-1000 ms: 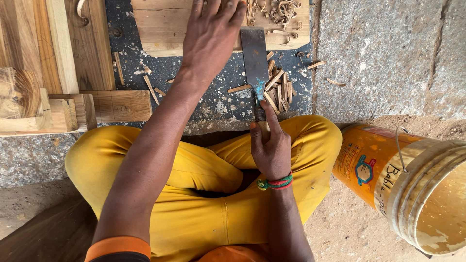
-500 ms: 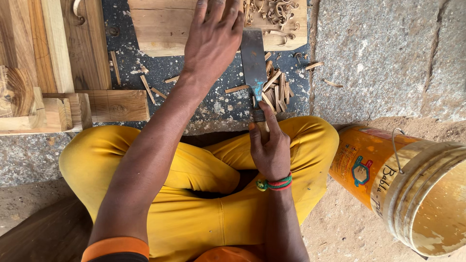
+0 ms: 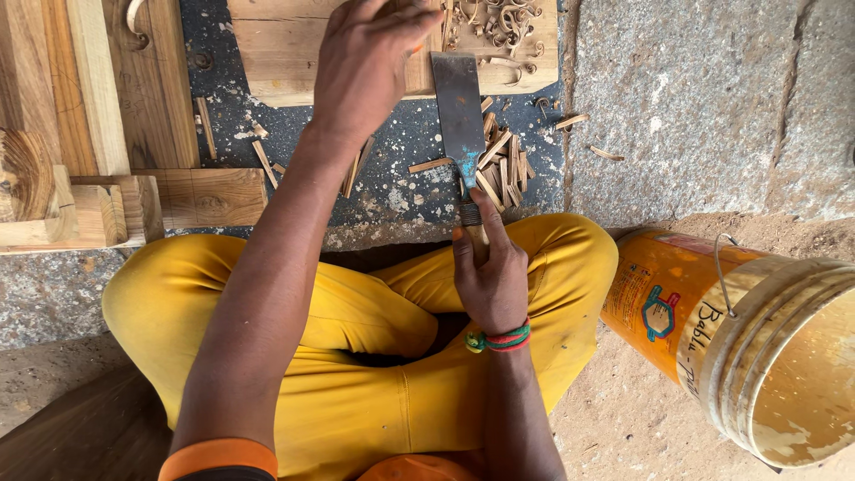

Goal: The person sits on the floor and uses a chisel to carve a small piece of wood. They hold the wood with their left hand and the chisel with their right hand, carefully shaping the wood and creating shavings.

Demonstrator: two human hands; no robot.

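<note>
The right hand (image 3: 488, 276) grips the handle of a wide chisel (image 3: 460, 116), blade tip on the near edge of a wooden board (image 3: 285, 53). The left hand (image 3: 365, 62) presses the board, fingers curled. Wood chips (image 3: 503, 174) crowd the blade's right side; a bucket (image 3: 757, 343) lies well apart.

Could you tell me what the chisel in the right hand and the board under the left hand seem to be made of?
Chisel: dull grey metal blade, apparently steel, with a pale, seemingly wooden handle. Board: raw unfinished wood, with visible grain and curled shavings on it.

Wood offcuts (image 3: 89, 178) crowd left, bucket (image 3: 748, 338) blocks right
</note>
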